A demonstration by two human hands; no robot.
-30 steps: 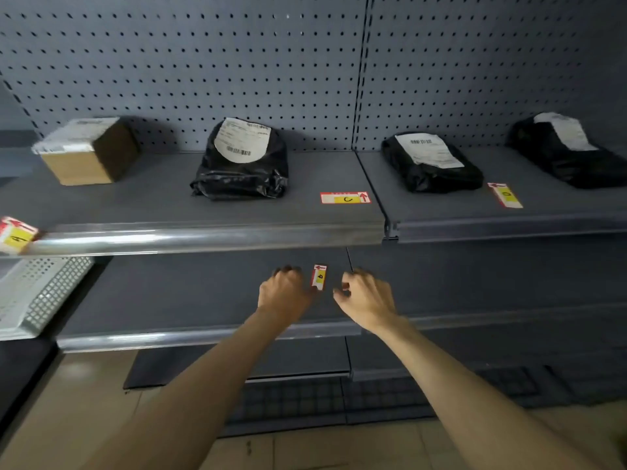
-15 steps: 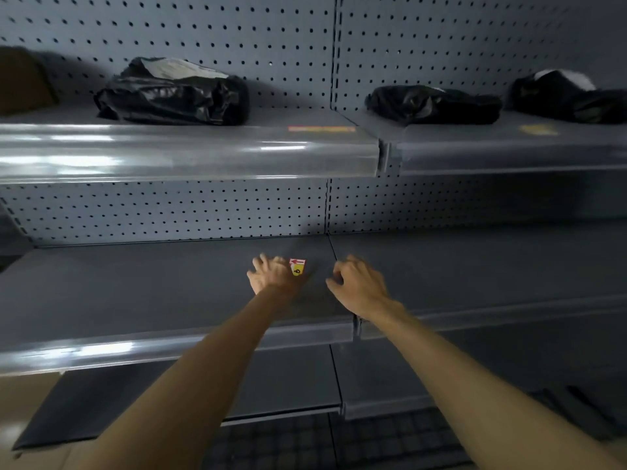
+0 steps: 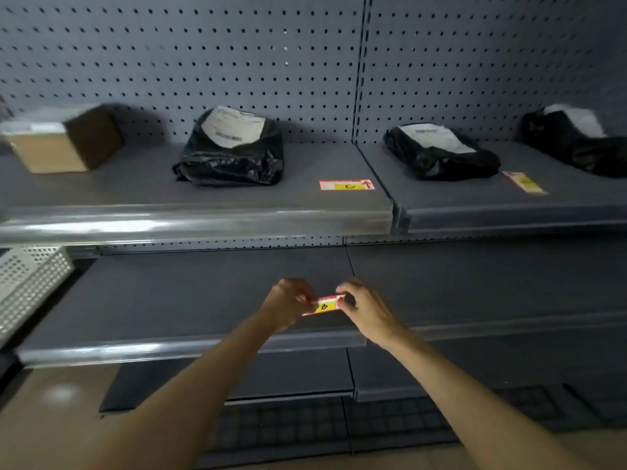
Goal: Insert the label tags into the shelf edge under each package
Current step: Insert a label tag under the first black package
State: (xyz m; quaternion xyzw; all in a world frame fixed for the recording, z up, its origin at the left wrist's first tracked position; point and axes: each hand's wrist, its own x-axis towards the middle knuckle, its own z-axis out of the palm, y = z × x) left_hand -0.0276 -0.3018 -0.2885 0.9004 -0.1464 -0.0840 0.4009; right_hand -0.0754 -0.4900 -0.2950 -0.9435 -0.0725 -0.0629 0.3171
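A red, white and yellow label tag marked B (image 3: 324, 305) is held flat between my left hand (image 3: 288, 305) and my right hand (image 3: 363, 308), each pinching one end, above the lower shelf. On the upper shelf stand a cardboard box (image 3: 64, 142) and three black bagged packages (image 3: 234, 149), (image 3: 441, 152), (image 3: 576, 140). A tag marked C (image 3: 346, 185) lies on the shelf to the right of the left bag. Another tag (image 3: 524, 182) lies in front of the middle bag. The upper shelf's clear edge strip (image 3: 190, 225) holds no tag in view.
A white perforated basket (image 3: 27, 283) sits at the far left beside the lower shelf (image 3: 169, 300). Grey pegboard (image 3: 237, 62) backs the shelves. A lower base shelf and tan floor show beneath my forearms.
My right hand has taken hold of the tag's free end, so both hands now hold it level. The view has risen back, showing the upper shelf top again.
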